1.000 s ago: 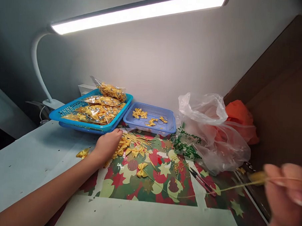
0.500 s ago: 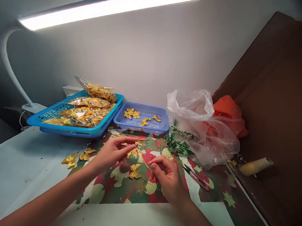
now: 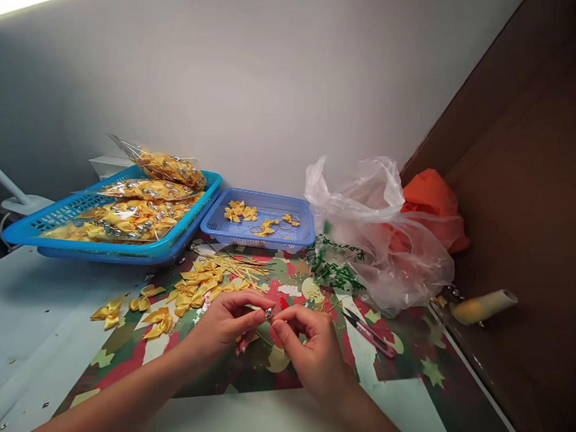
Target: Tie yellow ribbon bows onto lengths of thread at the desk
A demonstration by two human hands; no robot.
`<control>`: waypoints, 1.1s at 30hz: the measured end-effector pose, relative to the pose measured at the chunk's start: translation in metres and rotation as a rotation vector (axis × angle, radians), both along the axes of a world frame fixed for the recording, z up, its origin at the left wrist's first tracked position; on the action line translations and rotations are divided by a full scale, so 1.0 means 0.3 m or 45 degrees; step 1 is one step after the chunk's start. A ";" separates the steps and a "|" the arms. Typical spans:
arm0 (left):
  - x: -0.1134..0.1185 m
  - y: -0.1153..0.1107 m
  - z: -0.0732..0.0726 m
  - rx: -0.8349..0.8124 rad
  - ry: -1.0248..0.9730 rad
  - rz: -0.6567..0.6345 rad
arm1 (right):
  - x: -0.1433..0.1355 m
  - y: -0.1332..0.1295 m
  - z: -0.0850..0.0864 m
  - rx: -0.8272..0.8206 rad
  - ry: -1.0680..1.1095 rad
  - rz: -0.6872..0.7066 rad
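Note:
Between the thumb and forefinger of my left hand (image 3: pixel 230 322) is a small shiny silver piece (image 3: pixel 268 312), too small to tell whether it is a bead or a bell. My right hand (image 3: pixel 313 347) is closed in a pinch right beside it. Whatever its fingertips grip is too fine to make out. A thin cord (image 3: pixel 265 340) shows just below the hands. Several yellow ribbon bows (image 3: pixel 189 291) lie loose to the left of my left hand. Behind them is a spread of gold twist ties or cords (image 3: pixel 238 265).
A blue basket (image 3: pixel 172 239) at left holds clear bags of yellow bows (image 3: pixel 125 218). A smaller blue basket (image 3: pixel 258 240) stands behind the hands with a few bows. At right are pink-handled thread snips (image 3: pixel 371 334), a crumpled plastic bag (image 3: pixel 386 258) and a cardboard wall (image 3: pixel 523 188).
My hands have come together, with the silver piece now plainly visible in my left fingers. The bow that lay between them is no longer visible there. The view has shifted to the right.

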State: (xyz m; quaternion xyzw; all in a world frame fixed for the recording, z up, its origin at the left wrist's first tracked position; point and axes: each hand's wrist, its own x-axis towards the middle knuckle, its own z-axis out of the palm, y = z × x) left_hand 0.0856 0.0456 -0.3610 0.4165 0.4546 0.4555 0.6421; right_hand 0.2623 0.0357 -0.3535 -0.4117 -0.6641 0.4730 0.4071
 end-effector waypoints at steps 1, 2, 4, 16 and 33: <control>0.000 -0.002 0.001 0.003 -0.002 0.006 | -0.001 -0.001 0.001 -0.005 -0.003 -0.003; -0.001 -0.004 0.001 0.010 0.000 0.008 | -0.002 -0.001 0.002 -0.011 -0.010 -0.005; -0.004 -0.008 0.001 0.038 0.006 0.005 | -0.003 -0.003 0.003 -0.021 -0.031 -0.010; -0.008 -0.019 0.001 0.356 0.107 -0.033 | -0.009 -0.008 -0.006 -0.085 -0.014 0.015; -0.064 -0.006 0.035 0.486 0.431 -0.050 | 0.001 0.005 -0.027 0.009 0.087 0.040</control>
